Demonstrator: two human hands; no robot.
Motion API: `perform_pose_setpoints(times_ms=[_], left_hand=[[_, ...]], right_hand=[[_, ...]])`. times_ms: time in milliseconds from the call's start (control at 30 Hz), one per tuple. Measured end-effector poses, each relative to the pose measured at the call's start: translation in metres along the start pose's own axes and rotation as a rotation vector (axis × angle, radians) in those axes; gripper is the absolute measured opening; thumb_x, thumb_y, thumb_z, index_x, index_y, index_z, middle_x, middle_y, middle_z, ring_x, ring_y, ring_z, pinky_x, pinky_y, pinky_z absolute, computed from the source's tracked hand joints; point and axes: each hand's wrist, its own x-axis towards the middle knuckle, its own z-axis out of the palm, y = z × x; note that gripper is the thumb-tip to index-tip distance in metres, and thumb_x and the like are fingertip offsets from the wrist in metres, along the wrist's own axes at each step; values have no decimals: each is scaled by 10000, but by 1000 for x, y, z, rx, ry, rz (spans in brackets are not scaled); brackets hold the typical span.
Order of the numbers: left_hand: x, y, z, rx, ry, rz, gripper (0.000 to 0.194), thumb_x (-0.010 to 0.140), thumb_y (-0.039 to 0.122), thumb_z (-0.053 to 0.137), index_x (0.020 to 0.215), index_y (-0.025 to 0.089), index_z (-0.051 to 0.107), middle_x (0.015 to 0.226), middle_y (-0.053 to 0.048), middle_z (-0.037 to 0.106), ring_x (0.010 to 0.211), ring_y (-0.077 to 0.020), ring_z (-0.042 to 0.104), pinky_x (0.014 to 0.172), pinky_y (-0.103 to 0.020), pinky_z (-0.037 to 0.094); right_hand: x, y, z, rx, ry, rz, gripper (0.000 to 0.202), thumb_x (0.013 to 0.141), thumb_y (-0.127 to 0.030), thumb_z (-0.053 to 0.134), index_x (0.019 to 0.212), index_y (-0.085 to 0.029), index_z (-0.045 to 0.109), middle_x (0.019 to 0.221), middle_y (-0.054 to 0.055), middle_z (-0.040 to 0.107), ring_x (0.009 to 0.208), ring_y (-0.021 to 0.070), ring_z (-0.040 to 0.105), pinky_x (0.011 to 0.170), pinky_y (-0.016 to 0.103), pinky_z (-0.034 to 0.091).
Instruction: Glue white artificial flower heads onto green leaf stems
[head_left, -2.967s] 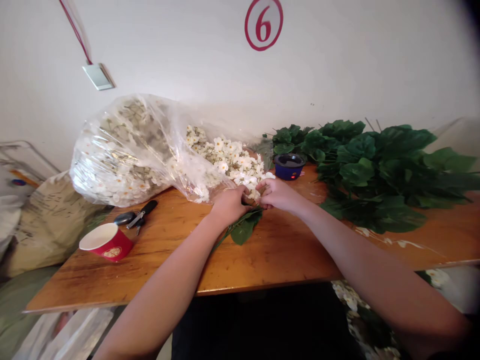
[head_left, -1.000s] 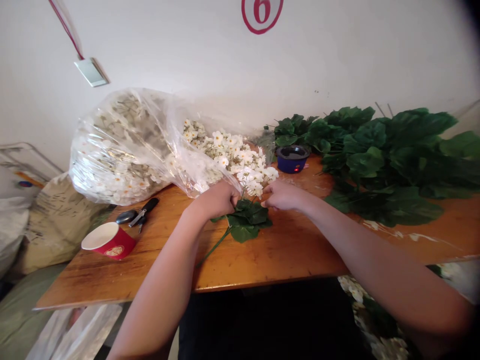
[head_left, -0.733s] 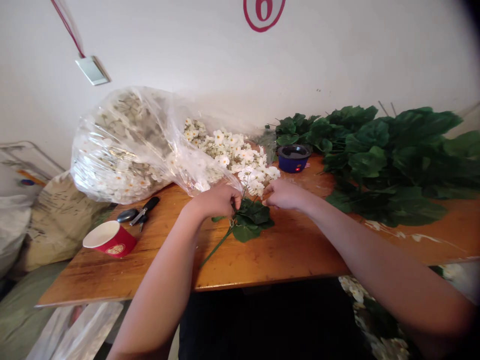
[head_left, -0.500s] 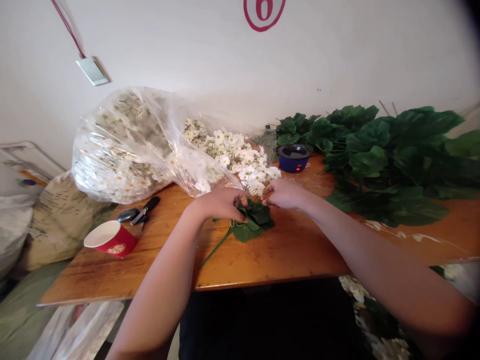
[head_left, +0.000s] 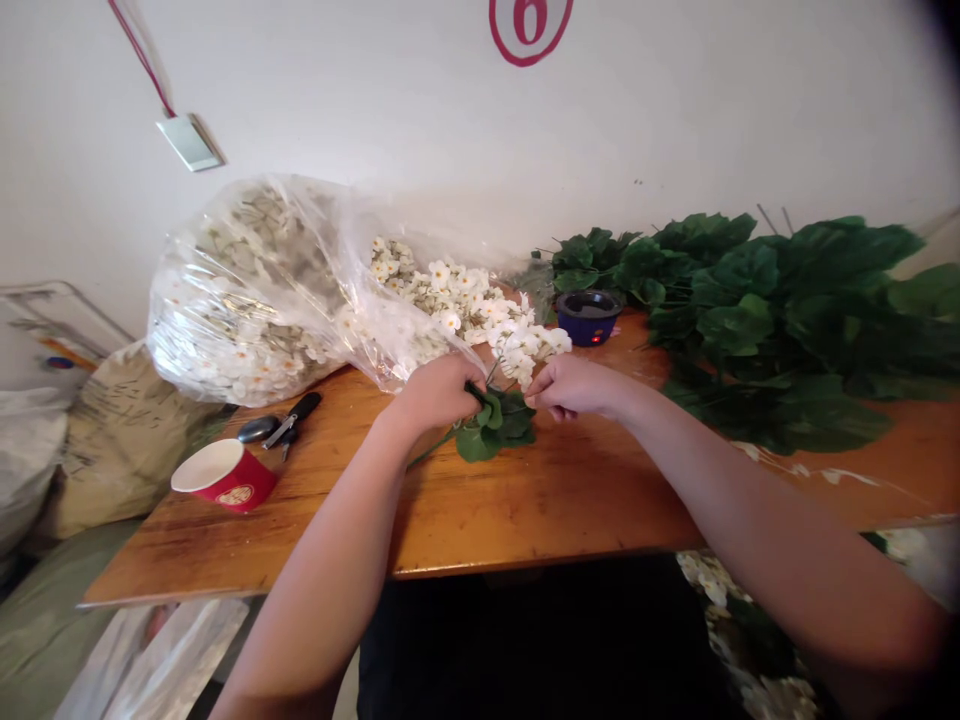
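My left hand is closed around an artificial leaf sprig, its green leaves spreading right of the fingers and its stem running down left beneath the wrist. Just beyond the leaves is a cluster of white artificial flowers; a thin stem rises toward it beside my left fingertips. My right hand is pinched at the right edge of the leaves, just below those flowers. What lies between its fingertips is too small to make out. Behind, more white flowers spill from a clear plastic bag.
A small blue pot with a red light stands behind my right hand. Green leaf sprigs are heaped at the right of the wooden table. A red paper cup and keys with a black fob are at left.
My left hand has moved slightly up and away, its fingers now wrapped more tightly, and the sprig has shifted left with it. The white cluster by my right hand has moved slightly right.
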Motion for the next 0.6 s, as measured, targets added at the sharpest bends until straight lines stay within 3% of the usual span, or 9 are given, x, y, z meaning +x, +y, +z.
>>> perform_pose_setpoints(times_ms=[133, 367, 600], left_hand=[[4, -6, 4, -157, 159, -46, 187, 602, 143, 557, 712, 204, 695, 761, -4, 678, 741, -161, 587, 687, -276, 433], [15, -23, 18, -528, 143, -225, 147, 562, 146, 580, 679, 162, 668, 669, 3, 643, 609, -116, 540, 590, -243, 417], [25, -42, 31, -784, 389, -354, 42, 541, 134, 550, 567, 155, 576, 512, 34, 503, 506, -90, 428, 481, -221, 314]], right_hand=[[0, 2, -3, 27, -21, -35, 142, 782, -209, 602, 658, -158, 648, 464, 4, 583, 438, 104, 526, 444, 204, 392], [6, 4, -1, -20, 45, 27, 121, 794, -224, 637, 878, -150, 682, 494, 9, 616, 452, 117, 556, 457, 211, 423], [7, 3, -3, 16, 113, 42, 190, 779, -212, 679, 953, -137, 684, 482, 8, 610, 439, 126, 562, 444, 211, 413]])
